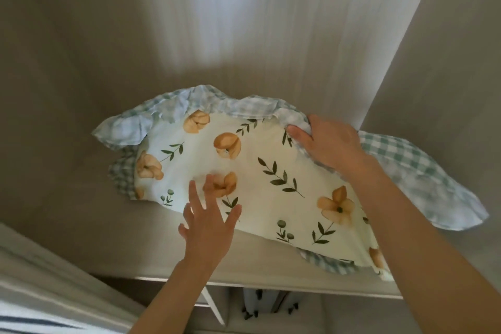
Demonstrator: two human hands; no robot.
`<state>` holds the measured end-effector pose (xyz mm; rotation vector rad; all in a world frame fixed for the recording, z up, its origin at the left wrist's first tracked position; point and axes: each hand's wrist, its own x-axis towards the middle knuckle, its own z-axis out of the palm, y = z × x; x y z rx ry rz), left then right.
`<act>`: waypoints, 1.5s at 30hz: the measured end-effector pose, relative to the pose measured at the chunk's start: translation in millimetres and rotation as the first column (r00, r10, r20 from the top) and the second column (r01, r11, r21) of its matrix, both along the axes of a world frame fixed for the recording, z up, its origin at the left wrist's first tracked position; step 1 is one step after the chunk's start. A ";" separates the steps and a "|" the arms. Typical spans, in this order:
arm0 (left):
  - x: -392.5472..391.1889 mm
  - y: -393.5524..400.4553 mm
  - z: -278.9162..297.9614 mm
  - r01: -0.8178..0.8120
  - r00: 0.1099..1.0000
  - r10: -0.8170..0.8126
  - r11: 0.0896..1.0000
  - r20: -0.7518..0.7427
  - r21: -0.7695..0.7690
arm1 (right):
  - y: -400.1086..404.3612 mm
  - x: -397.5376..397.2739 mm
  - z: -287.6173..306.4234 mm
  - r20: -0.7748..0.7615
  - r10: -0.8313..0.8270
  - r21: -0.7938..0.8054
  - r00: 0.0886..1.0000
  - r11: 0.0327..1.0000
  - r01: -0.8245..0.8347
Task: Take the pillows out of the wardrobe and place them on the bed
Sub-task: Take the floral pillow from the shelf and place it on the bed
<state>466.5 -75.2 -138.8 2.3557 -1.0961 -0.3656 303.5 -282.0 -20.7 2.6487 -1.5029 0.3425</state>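
A cream pillow (260, 171) printed with orange flowers and green leaves, edged with a green-and-white gingham frill, lies on a wardrobe shelf (130, 247). Its right end hangs past the shelf's front edge. My right hand (328, 141) is closed on the far frilled edge at the pillow's upper right. My left hand (208, 222) hovers with fingers spread at the pillow's near left edge, fingertips over the fabric; I cannot tell whether they touch it.
The wardrobe's back panel (217, 22) and side walls (447, 62) close in the shelf. A door or panel edge (54, 279) angles across the lower left. Below the shelf front, a lower compartment (271, 306) shows dark small items.
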 end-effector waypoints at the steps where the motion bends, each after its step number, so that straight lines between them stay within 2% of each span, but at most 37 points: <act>1: 3.6 1.6 -3.9 -0.026 0.998 0.029 0.998 -0.047 0.054 | -1.4 -0.8 -0.5 -0.007 -0.010 0.016 1.000 1.000 0.010; 4: 6.9 6.5 -15.4 -0.027 0.988 0.053 0.984 -0.146 0.177 | -9.6 -0.2 -4.4 -0.043 -0.039 0.092 0.998 0.995 0.043; 6: 3.9 10.1 -22.4 -0.004 0.978 0.040 0.985 -0.204 0.175 | -10.3 -6.9 -16.1 -0.048 -0.071 0.228 0.996 0.970 0.080; 9: 0.5 13.2 -28.6 -0.049 0.962 0.070 0.995 -0.262 0.086 | 6.8 -25.2 -60.2 0.063 -0.161 0.565 0.985 0.819 0.098; 13: 3.5 19.6 -37.2 -0.090 0.972 0.094 0.996 -0.215 0.027 | 45.7 -37.9 -132.8 0.082 -0.340 0.743 0.937 0.647 0.170; 15: 5.5 21.8 -41.2 -0.101 0.968 0.099 0.995 -0.231 0.002 | 55.1 -42.0 -148.6 0.081 -0.421 0.723 0.903 0.649 0.238; 16: 5.9 22.5 -42.4 -0.112 0.963 0.104 0.994 -0.248 -0.018 | 57.1 -43.0 -149.8 0.074 -0.436 0.648 0.897 0.705 0.289; 18: 4.7 23.3 -44.2 -0.141 0.951 0.122 0.989 -0.284 -0.048 | 60.6 -40.5 -141.9 0.026 -0.404 0.359 0.915 0.858 0.368; 19: 3.5 23.7 -45.5 -0.160 0.942 0.134 0.985 -0.308 -0.060 | 63.8 -35.3 -136.3 0.053 -0.347 0.219 0.936 0.919 0.328; 21: 1.8 25.6 -48.7 -0.201 0.921 0.160 0.976 -0.355 -0.080 | 76.2 -18.0 -125.2 0.220 -0.133 0.101 0.966 0.988 0.113; 23: 1.2 26.9 -51.5 -0.221 0.911 0.169 0.970 -0.375 -0.100 | 91.4 -2.3 -122.4 0.273 0.110 0.117 0.956 0.982 -0.147; 25: 1.9 26.6 -52.9 -0.215 0.914 0.154 0.969 -0.375 -0.125 | 101.1 3.5 -131.4 0.220 0.230 0.199 0.948 0.941 -0.274; 27: 2.5 27.0 -53.8 -0.207 0.914 0.144 0.970 -0.380 -0.130 | 99.7 -3.1 -141.2 0.185 0.181 0.273 0.966 0.935 -0.228; 30: 2.2 30.3 -53.9 -0.211 0.911 0.146 0.969 -0.385 -0.132 | 91.7 -21.0 -152.2 0.073 0.027 0.252 0.997 0.967 -0.045; 32: 0.4 32.7 -54.2 -0.242 0.900 0.181 0.964 -0.397 -0.107 | 88.6 -30.9 -156.5 0.042 -0.101 0.317 0.994 0.945 0.083; 34: -1.1 33.5 -53.3 -0.314 0.852 0.265 0.949 -0.452 -0.035 | 88.0 -35.5 -161.7 0.022 -0.183 0.386 0.983 0.908 0.161; 39: -12.0 32.9 -48.5 -0.420 0.735 0.380 0.905 -0.562 0.063 | 85.3 -39.9 -171.8 0.001 -0.241 0.488 0.970 0.847 0.210; 45: -35.9 43.4 -44.7 -0.471 0.734 0.417 0.881 -0.537 0.040 | 90.7 -56.3 -177.3 0.032 -0.191 0.473 0.981 0.868 0.154</act>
